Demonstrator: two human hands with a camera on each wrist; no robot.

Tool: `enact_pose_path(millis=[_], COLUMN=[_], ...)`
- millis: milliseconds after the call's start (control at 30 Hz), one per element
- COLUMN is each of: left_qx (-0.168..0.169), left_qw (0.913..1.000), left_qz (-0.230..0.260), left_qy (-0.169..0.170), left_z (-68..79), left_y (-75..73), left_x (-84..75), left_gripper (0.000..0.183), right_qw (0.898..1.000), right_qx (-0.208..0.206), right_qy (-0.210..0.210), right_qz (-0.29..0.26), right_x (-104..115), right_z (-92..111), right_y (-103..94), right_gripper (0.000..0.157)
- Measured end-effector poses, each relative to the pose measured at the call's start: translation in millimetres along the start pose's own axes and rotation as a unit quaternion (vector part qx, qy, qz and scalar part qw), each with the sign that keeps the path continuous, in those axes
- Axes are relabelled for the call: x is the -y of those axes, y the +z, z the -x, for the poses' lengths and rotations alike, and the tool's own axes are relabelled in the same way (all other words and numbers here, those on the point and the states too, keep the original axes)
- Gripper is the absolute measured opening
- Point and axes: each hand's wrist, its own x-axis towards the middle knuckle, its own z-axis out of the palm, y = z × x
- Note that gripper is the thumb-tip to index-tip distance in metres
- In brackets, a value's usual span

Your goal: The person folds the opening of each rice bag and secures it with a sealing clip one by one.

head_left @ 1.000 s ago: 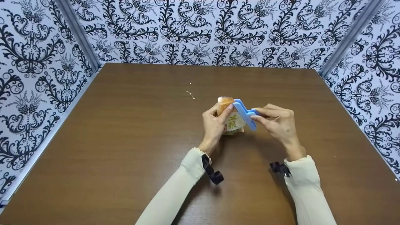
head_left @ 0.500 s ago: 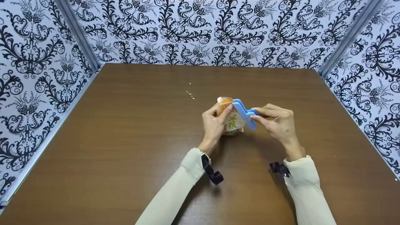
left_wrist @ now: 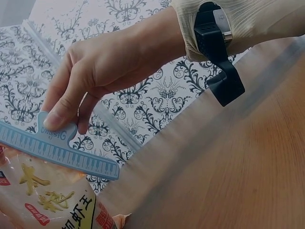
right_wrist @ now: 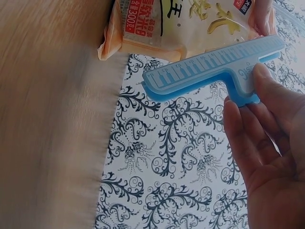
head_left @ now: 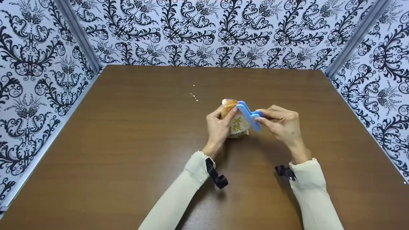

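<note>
The left hand [head_left: 218, 125] grips the top of an orange and cream plastic food bag [head_left: 237, 124], thumb on its near face. Gold and black lettering marks the bag. Pinched by its short handle between thumb and fingers of the right hand [head_left: 282, 123] is a blue bag clip [head_left: 247, 115], its long bars lying at the bag's upper edge beside the left thumb. In the left wrist view, the clip [left_wrist: 59, 151] shows a ruler-like printed pattern, and the right hand [left_wrist: 90, 76] comes in from above. The right wrist view shows the clip [right_wrist: 209, 64] alongside the bag [right_wrist: 190, 26].
A brown wooden table [head_left: 127, 143] spreads under both hands. Small pale bits [head_left: 194, 96] lie on it beyond the bag. Patterned black and white walls [head_left: 204, 35] rise behind and at both sides. Black straps [head_left: 217, 174] with cameras sit on the wrists.
</note>
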Motion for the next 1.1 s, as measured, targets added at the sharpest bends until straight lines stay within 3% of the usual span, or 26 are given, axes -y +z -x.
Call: enact_pose_path(millis=[1100], left_qx=[0.010], left_qw=[0.9998], left_qz=[0.012], left_qy=[0.015], left_z=[-1.0], left_y=[0.4], left_x=[0.7], left_gripper=[0.015], right_qw=[1.000], right_qx=[-0.007], right_qy=[-0.007], right_qz=[-0.011], right_x=[-0.4], right_z=[-2.3], right_y=[2.1], right_gripper=[0.025])
